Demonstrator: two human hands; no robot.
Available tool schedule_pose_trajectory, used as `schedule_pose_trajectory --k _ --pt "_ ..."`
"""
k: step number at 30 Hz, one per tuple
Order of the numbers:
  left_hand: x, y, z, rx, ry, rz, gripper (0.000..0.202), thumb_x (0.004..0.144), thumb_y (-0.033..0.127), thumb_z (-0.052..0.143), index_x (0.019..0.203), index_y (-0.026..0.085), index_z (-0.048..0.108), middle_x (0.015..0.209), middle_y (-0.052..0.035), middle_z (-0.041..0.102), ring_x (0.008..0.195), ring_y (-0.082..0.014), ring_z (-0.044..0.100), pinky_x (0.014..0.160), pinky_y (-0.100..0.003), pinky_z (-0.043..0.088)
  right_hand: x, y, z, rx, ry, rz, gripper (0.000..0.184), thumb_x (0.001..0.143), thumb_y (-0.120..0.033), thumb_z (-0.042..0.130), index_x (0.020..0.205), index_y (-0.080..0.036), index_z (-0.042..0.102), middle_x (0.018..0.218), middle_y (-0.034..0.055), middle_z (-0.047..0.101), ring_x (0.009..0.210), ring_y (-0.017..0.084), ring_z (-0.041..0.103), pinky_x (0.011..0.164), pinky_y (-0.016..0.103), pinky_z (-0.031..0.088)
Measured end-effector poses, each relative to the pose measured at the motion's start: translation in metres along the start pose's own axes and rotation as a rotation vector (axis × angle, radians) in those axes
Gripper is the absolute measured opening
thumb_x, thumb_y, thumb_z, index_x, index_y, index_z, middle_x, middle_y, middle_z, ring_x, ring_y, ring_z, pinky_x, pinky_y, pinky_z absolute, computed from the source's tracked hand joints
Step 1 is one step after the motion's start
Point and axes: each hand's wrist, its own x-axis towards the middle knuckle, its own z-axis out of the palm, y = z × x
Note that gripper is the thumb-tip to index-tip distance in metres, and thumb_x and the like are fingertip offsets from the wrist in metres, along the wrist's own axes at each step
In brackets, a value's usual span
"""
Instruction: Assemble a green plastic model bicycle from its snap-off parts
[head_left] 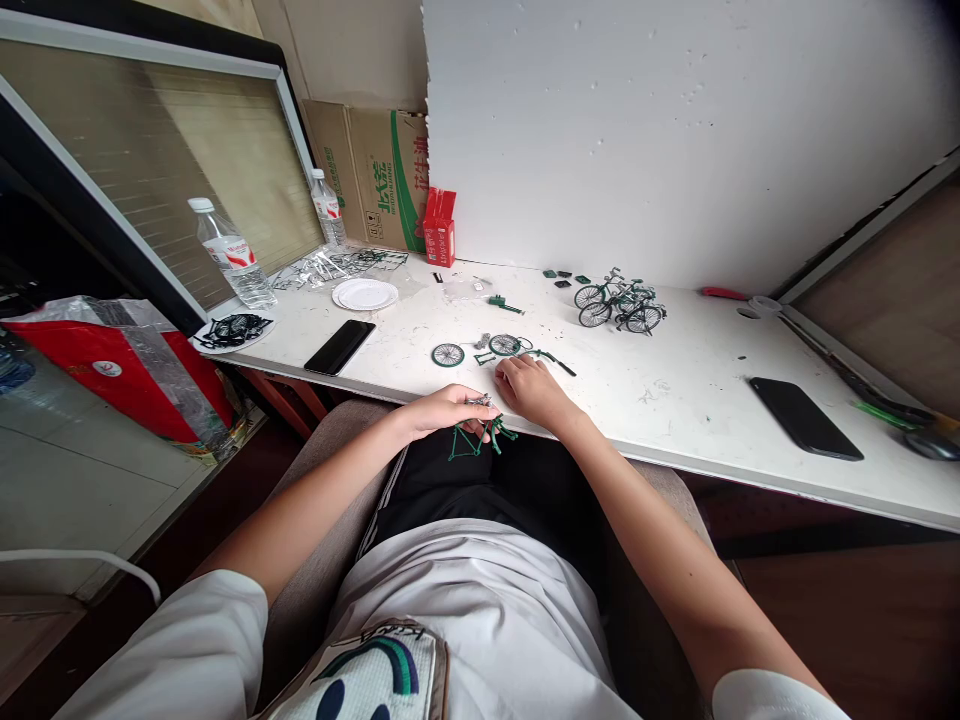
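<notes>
My left hand is just off the table's front edge, its fingers closed on a green toy bicycle frame. A small silver part shows at its fingertips. My right hand rests at the table edge with fingers curled down; whatever they hold, if anything, is hidden. Just beyond it lie a spoked wheel, a thin green piece with a black end and a small green part. Another spoked wheel lies to the left, with small grey parts between the wheels.
Assembled toy bicycles stand back right. Phones lie left and right. A plate of black parts, white plates, a water bottle and a red box are on the left. A green part lies mid-table.
</notes>
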Motion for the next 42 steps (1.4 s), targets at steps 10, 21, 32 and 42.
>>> schedule_pose_trajectory --k 10,21,32,42 --pt "-0.0006 0.0008 0.0016 0.003 -0.002 0.003 0.045 0.084 0.053 0.084 0.099 0.011 0.077 0.095 -0.0109 0.078 0.083 -0.0187 0.074 0.085 -0.032 0.055 0.0000 0.0003 0.0005 0.003 -0.004 0.007 0.028 0.111 -0.031 0.045 0.114 -0.013 0.066 0.113 0.0173 0.074 0.108 0.031 0.060 0.089 0.039 0.037" --pt "-0.0017 0.0032 0.0043 0.008 0.007 -0.004 0.046 0.083 0.053 0.085 0.097 0.011 0.077 0.093 -0.0104 0.078 0.081 -0.0182 0.074 0.084 -0.031 0.055 0.0000 0.0009 0.0021 -0.011 -0.003 -0.002 0.028 0.112 -0.030 0.044 0.114 -0.012 0.066 0.114 0.0175 0.074 0.109 0.031 0.061 0.089 0.038 0.037" --pt "-0.0012 0.0033 0.0044 0.009 -0.001 -0.003 0.048 0.081 0.055 0.086 0.097 0.011 0.077 0.096 -0.0112 0.078 0.082 -0.0187 0.074 0.084 -0.032 0.056 0.0004 0.0029 0.0070 0.009 -0.001 -0.019 0.031 0.113 -0.030 0.039 0.115 -0.011 0.062 0.113 0.0192 0.073 0.105 0.030 0.061 0.091 0.039 0.037" --pt "-0.0011 0.0022 0.0059 -0.005 -0.002 0.003 0.046 0.083 0.053 0.086 0.096 0.010 0.077 0.093 -0.0109 0.078 0.081 -0.0181 0.074 0.083 -0.031 0.056 0.0006 0.0002 0.0055 -0.023 0.003 -0.008 0.030 0.112 -0.031 0.041 0.113 -0.009 0.062 0.107 0.0191 0.073 0.104 0.031 0.061 0.090 0.038 0.038"
